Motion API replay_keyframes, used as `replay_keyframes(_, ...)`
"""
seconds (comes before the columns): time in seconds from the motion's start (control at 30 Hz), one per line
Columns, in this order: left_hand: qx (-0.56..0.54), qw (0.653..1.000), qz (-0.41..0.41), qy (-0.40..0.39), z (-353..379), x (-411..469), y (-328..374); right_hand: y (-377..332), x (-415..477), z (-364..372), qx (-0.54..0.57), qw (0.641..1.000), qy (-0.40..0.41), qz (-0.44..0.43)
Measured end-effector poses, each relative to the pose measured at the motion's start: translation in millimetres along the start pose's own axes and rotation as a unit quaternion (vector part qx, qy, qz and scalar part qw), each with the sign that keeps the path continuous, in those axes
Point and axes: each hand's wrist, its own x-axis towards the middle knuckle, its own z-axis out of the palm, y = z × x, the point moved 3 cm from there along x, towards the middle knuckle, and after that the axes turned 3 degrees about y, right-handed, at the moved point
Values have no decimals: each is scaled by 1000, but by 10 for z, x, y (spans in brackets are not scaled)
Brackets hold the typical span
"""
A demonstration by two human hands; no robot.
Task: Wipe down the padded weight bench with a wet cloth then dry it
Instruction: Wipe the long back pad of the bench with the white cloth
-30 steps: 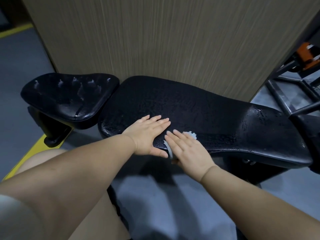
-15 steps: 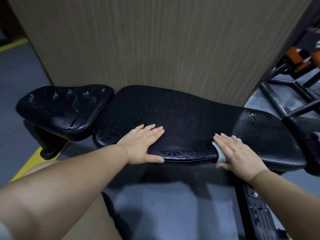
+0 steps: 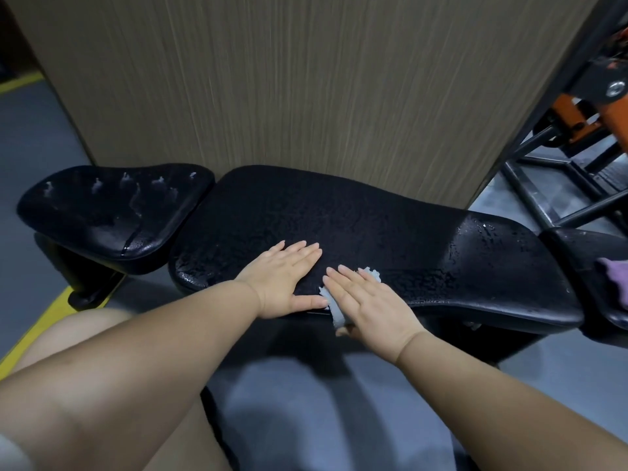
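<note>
Right now your left hand (image 3: 285, 277) lies palm down on the padded bench (image 3: 373, 226), close to the near edge of the long back pad. Its fingers are straight and together and grasp nothing, and the thumb is spread along the edge. Your right hand (image 3: 367, 300) sits just beside it on the right, fingers also straight, pressing a pale grey cloth (image 3: 334, 309) onto the pad. The cloth shows past your fingertips and drapes over the near edge beside your palm, with your left thumb tip just beside it. Wet beads shine on the pad's right end and near-left corner. To the left, the separate seat pad (image 3: 112, 212) carries water streaks. A wood-grain panel (image 3: 306, 79) stands directly behind the bench, and a purple rag (image 3: 613, 277) lies at the right edge.
</note>
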Motion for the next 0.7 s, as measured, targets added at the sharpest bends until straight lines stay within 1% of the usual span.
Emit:
replay_keyframes(0.17,1,1000,-2,-8,-3,-3,-16,335,-250,-55,-4,999,-11,31)
replay_keyframes(0.33,-2,1000,-10,-15,-6,4,-9,998,-831,-214,-39,989,-46,136)
replay_keyframes(0.47,-10,999,-24,-23,-7,84,47,1028,-894,-211,-61,979,-48,188)
replay_keyframes(0.53,-18,999,-30,-18,-6,146,97,940,-814,-196,-68,982,-42,171)
replay_keyframes(0.7,-31,999,-12,-21,-32,296,255,462,-375,-77,-39,996,-25,82)
